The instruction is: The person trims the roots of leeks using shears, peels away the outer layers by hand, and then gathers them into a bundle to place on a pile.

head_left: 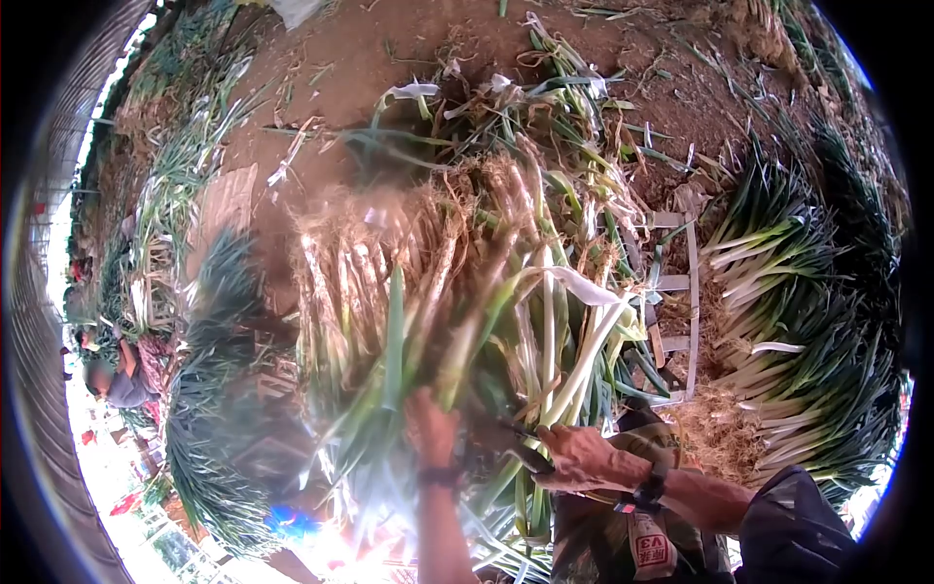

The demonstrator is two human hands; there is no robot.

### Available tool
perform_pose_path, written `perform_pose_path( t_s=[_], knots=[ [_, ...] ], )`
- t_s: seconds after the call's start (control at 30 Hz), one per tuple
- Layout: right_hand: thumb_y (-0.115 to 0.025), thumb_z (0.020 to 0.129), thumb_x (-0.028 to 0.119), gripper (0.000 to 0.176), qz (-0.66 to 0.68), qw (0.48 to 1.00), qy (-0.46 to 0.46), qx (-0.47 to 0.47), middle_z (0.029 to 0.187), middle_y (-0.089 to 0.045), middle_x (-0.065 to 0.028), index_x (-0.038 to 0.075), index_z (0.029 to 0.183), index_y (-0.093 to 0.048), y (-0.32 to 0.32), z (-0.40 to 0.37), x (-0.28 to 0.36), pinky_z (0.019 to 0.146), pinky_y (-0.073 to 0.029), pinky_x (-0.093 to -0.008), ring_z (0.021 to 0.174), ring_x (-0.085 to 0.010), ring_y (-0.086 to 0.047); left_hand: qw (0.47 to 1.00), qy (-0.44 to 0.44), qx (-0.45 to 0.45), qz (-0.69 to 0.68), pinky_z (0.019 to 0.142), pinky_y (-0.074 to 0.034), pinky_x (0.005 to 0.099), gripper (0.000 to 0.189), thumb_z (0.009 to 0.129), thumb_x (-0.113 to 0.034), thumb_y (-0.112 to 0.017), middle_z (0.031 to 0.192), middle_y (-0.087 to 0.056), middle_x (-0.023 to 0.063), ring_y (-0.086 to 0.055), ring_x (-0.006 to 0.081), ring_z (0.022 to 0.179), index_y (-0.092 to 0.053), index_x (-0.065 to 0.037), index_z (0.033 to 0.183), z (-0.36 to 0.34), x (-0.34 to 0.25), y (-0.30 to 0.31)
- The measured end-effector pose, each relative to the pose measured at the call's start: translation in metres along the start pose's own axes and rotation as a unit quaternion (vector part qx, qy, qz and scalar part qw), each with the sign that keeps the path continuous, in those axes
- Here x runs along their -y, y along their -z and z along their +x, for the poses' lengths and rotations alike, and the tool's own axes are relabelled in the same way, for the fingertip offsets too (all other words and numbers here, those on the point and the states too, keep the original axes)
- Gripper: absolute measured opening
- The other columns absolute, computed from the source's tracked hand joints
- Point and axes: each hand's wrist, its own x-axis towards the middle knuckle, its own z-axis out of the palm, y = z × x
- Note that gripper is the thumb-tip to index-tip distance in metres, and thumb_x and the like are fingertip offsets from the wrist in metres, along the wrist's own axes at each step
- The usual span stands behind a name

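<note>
My left hand [430, 425], smeared by motion, closes round the green part of a large green onion [454, 365] whose root end points away from me. A dark, curved tool [530, 456] is gripped in my right hand [581, 458]; its kind I cannot make out. Long pale onion stalks [584, 365] with drooping leaves stand just beyond the right hand. Ahead of both hands lies a pile of soil-covered, untrimmed green onions [365, 282], roots facing away.
Cleaned green onions [778, 331] are heaped on the right beside a pale slatted frame [693, 292]. Another leafy heap [209, 389] lies left, near a cardboard piece [226, 209]. Another person [126, 380] is at far left. Loose leaves litter the bare soil [341, 63].
</note>
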Motion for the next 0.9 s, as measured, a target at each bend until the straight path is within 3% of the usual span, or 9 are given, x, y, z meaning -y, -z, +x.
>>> perform_pose_path(
  t_s=[0.2, 0.27, 0.47, 0.67, 0.9],
  knots=[
    [-0.072, 0.081, 0.046, 0.066, 0.024, 0.996, -0.031, -0.085, 0.085, -0.060, -0.0191, -0.004, 0.117, -0.052, 0.028, -0.003, 0.010, 0.056, -0.051, -0.0474, 0.067, -0.0357, -0.062, 0.999, -0.051, -0.017, 0.002, 0.098, -0.046, 0.0492, 0.052, 0.069, -0.021, -0.076, 0.114, -0.062, 0.0212, -0.054, 0.0410, 0.113, -0.060, -0.002, 0.114, -0.003, 0.013, -0.010],
    [-0.073, 0.080, 0.046, 0.067, 0.037, 0.997, -0.047, -0.050, 0.085, -0.060, -0.0198, -0.005, 0.118, -0.052, 0.031, -0.011, 0.014, 0.056, -0.051, -0.0480, 0.067, -0.0364, -0.062, 0.999, -0.031, -0.002, 0.021, 0.098, -0.047, 0.0487, 0.049, 0.070, -0.022, -0.075, 0.113, -0.063, 0.0208, -0.055, 0.0405, 0.113, -0.063, -0.002, 0.113, -0.003, 0.001, -0.002],
    [-0.076, 0.080, 0.043, 0.072, 0.019, 0.999, 0.031, 0.007, 0.090, -0.061, -0.0228, -0.006, 0.126, -0.048, 0.033, -0.032, 0.016, 0.062, -0.053, -0.0478, 0.075, -0.0396, -0.064, 0.995, 0.016, 0.081, 0.052, 0.097, -0.048, 0.0486, 0.055, 0.071, -0.028, -0.075, 0.112, -0.064, 0.0206, -0.057, 0.0399, 0.112, -0.063, -0.003, 0.119, 0.001, -0.037, 0.038],
    [-0.075, 0.081, 0.043, 0.073, 0.012, 0.999, 0.043, 0.003, 0.091, -0.061, -0.0225, -0.006, 0.128, -0.048, 0.029, -0.039, 0.015, 0.061, -0.053, -0.0475, 0.076, -0.0385, -0.064, 0.994, 0.003, 0.106, 0.020, 0.094, -0.049, 0.0487, 0.060, 0.071, -0.029, -0.074, 0.114, -0.065, 0.0236, -0.061, 0.0417, 0.109, -0.061, -0.001, 0.122, 0.002, -0.041, 0.036],
    [-0.072, 0.083, 0.045, 0.074, 0.009, 0.996, 0.017, -0.087, 0.086, -0.059, -0.0203, -0.007, 0.129, -0.047, 0.030, -0.034, 0.001, 0.059, -0.051, -0.0475, 0.071, -0.0367, -0.061, 0.990, -0.029, 0.136, -0.022, 0.093, -0.049, 0.0474, 0.062, 0.075, -0.032, -0.074, 0.117, -0.065, 0.0261, -0.062, 0.0432, 0.109, -0.058, 0.000, 0.126, -0.003, -0.051, 0.042]
  ],
)
